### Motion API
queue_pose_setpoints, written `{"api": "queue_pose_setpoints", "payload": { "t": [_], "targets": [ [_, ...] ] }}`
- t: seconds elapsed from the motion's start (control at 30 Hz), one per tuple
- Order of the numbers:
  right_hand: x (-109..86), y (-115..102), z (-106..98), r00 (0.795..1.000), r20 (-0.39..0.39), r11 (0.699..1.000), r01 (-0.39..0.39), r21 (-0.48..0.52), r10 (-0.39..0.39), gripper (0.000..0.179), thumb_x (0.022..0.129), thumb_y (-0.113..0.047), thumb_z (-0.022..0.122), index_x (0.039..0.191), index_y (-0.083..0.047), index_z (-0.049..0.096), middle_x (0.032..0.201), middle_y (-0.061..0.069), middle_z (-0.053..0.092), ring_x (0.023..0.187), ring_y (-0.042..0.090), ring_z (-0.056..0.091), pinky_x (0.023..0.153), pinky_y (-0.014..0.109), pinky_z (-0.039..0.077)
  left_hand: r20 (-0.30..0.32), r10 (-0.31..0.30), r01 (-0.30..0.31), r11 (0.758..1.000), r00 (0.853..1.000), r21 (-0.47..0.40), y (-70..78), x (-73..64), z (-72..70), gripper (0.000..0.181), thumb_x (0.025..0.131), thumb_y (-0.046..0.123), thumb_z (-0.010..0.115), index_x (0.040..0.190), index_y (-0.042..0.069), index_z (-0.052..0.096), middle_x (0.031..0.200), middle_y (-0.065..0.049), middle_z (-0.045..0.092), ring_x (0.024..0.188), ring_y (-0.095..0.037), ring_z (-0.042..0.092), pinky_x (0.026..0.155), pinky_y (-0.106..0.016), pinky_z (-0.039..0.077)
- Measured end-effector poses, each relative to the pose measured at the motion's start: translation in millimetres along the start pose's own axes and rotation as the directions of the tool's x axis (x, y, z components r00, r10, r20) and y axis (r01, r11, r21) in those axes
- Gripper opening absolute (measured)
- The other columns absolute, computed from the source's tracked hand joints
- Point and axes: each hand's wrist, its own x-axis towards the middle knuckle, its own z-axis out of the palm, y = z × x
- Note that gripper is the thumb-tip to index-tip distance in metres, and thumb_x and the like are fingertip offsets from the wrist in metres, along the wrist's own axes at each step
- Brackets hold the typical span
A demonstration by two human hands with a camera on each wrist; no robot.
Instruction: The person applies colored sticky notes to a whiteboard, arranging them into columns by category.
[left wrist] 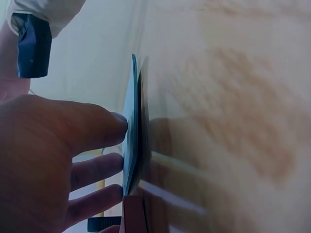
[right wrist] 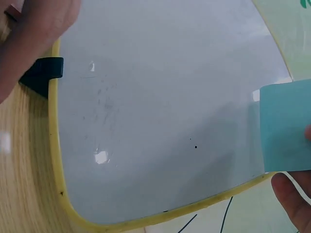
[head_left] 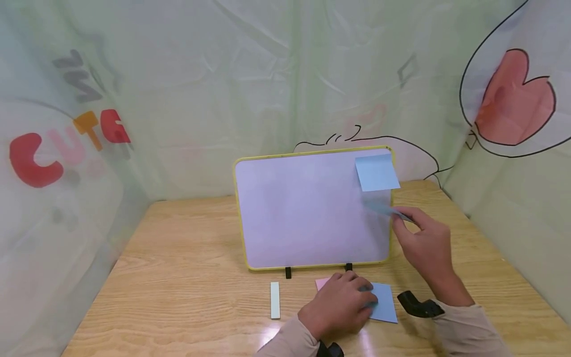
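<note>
Right of centre, my right grip point(head_left: 421, 240) pinches a blue note point(head_left: 380, 207) by its edge, before the board point(head_left: 308, 213); lower down, my left grip point(head_left: 341, 302) lies loose on the pad point(head_left: 385, 305). If that thin note bends, it could stick crooked; too hard a push might tip the board. The right wrist view shows the note's face; the head view, just a sliver.
</note>
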Motion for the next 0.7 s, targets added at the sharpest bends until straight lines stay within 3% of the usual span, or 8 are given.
{"api": "queue_pose_setpoints", "payload": {
  "t": [0.2, 0.33, 0.4, 0.53, 0.7],
  "targets": [
    [8.0, 1, 5, 0.995, 0.008, 0.995, 0.100, 0.030, -0.100, 0.024, 0.084, 0.009, 0.070, 0.103, -0.004, 0.079, 0.096, 0.016, 0.075, 0.096, -0.018, 0.057, 0.064, 0.007, 0.038, 0.013, 0.013, -0.013, 1.000, 1.000, -0.017, -3.4, -0.7, -0.1, 0.027, 0.104, 0.038, 0.049, 0.120, 0.037, 0.072, 0.133, 0.015, 0.058, 0.120, -0.006, 0.050, 0.100, -0.025, 0.041],
    [10.3, 5, 8, 0.991, 0.004, 0.991, 0.131, 0.037, -0.132, 0.029, 0.082, 0.012, 0.069, 0.104, -0.003, 0.079, 0.100, 0.016, 0.075, 0.089, -0.017, 0.055, 0.056, 0.009, 0.032, 0.025, 0.011, -0.010, 0.999, 1.000, -0.042, -6.1, -1.5, 0.2, 0.028, 0.104, 0.038, 0.049, 0.119, 0.036, 0.072, 0.133, 0.015, 0.057, 0.121, -0.006, 0.049, 0.101, -0.026, 0.040],
    [10.7, 7, 9, 0.991, 0.007, 0.990, 0.135, 0.041, -0.135, 0.030, 0.082, 0.013, 0.068, 0.106, -0.002, 0.078, 0.103, 0.016, 0.074, 0.093, -0.017, 0.057, 0.061, 0.006, 0.037, 0.027, 0.010, -0.009, 0.998, 1.000, -0.055, -6.3, -1.6, 1.0, 0.028, 0.104, 0.038, 0.049, 0.119, 0.036, 0.072, 0.133, 0.015, 0.057, 0.121, -0.006, 0.049, 0.101, -0.026, 0.039],
    [11.6, 10, 11, 0.989, -0.007, 0.987, 0.149, 0.059, -0.149, 0.034, 0.081, 0.016, 0.068, 0.108, -0.002, 0.078, 0.106, 0.014, 0.074, 0.108, -0.011, 0.059, 0.089, 0.007, 0.043, 0.023, 0.010, -0.008, 0.998, 1.000, -0.063, -5.2, -1.7, 2.6, 0.027, 0.103, 0.037, 0.050, 0.119, 0.035, 0.072, 0.133, 0.015, 0.058, 0.121, -0.006, 0.049, 0.101, -0.025, 0.039],
    [13.8, 13, 16, 0.980, -0.069, 0.977, 0.191, 0.093, -0.185, 0.035, 0.077, 0.020, 0.069, 0.105, 0.000, 0.078, 0.105, 0.015, 0.074, 0.107, -0.008, 0.062, 0.091, 0.009, 0.043, 0.022, 0.009, -0.007, 0.998, 1.000, -0.065, -5.0, -1.9, 2.9, 0.028, 0.104, 0.038, 0.049, 0.120, 0.036, 0.072, 0.134, 0.015, 0.057, 0.122, -0.006, 0.048, 0.101, -0.024, 0.039]
  ]
}}
